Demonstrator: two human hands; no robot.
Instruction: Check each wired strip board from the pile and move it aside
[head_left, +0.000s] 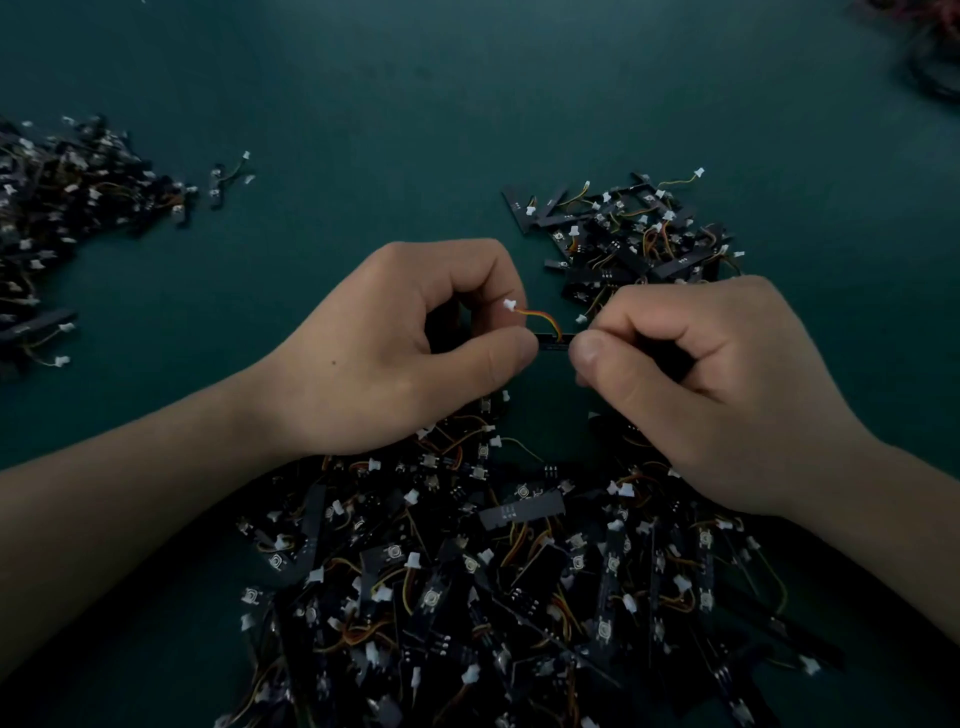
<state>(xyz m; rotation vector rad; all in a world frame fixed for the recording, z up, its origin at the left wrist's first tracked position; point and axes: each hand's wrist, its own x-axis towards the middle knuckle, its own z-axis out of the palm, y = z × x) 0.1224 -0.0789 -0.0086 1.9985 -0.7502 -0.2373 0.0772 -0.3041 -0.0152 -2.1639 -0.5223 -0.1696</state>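
Note:
A narrow black strip board (554, 341) is held edge-on between both hands above the green mat. My left hand (410, 343) pinches its left end and my right hand (711, 384) pinches its right end. An orange and yellow wire with a white connector (510, 305) curls up from the board toward my left fingers. Under my wrists, at the near edge, lies the big pile of wired strip boards (498, 587).
A smaller heap of boards (634, 234) lies just beyond my right hand. Another heap (62, 208) spreads along the left edge, with a stray board (223, 179) beside it. Dark cables (930, 47) lie at the top right corner. The green mat (415, 104) covers the table.

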